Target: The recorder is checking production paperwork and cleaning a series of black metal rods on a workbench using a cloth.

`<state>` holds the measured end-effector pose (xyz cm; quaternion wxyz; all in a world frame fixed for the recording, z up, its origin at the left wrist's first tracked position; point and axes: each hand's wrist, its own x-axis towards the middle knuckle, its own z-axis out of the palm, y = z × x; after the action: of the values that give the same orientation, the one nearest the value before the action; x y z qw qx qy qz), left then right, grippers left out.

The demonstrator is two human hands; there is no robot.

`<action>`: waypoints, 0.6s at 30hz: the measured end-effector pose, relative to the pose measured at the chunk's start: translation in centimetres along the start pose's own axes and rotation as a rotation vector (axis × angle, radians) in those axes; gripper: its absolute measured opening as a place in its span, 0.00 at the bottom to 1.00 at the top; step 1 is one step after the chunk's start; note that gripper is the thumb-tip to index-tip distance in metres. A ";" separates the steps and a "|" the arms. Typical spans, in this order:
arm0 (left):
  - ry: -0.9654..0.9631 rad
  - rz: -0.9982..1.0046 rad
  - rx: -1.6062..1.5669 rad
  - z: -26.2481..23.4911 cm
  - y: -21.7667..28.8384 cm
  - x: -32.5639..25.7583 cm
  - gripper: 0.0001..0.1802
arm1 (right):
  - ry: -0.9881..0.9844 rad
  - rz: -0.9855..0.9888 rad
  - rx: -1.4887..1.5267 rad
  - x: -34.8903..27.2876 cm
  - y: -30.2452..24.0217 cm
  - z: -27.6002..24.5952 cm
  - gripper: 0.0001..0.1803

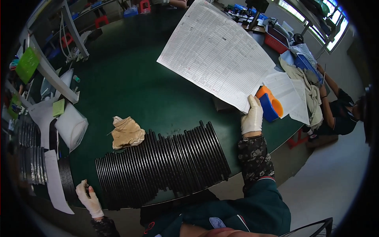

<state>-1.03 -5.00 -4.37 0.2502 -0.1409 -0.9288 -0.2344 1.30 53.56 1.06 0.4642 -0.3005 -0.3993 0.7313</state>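
My right hand, in a white glove, grips the lower corner of a large printed paper sheet and holds it lifted above the green table. My left hand, also gloved, rests at the table's near edge beside a long row of black ribbed rings lying on their edges. The left hand holds nothing that I can see. A crumpled tan cloth lies just behind the row of rings.
An orange and blue tape dispenser and more papers sit at the right edge. A white bag and stacked black parts lie at left. Another person sits at far right.
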 end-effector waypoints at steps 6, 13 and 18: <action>0.012 0.034 0.040 -0.1 0.4 0.6 0.14 | 0.058 -0.059 0.024 1.0 0.5 -0.5 0.13; 0.015 0.002 0.035 0.2 0.1 0.6 0.14 | 0.207 -0.102 -0.109 2.6 1.4 -0.7 0.08; 0.017 0.002 0.022 -0.1 0.5 0.6 0.13 | 0.280 -0.132 -0.144 3.1 1.7 -1.9 0.12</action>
<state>-1.26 -4.56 -3.77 0.2599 -0.1372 -0.9290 -0.2250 0.90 56.59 -1.54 0.5396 -0.4048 -0.4012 0.6197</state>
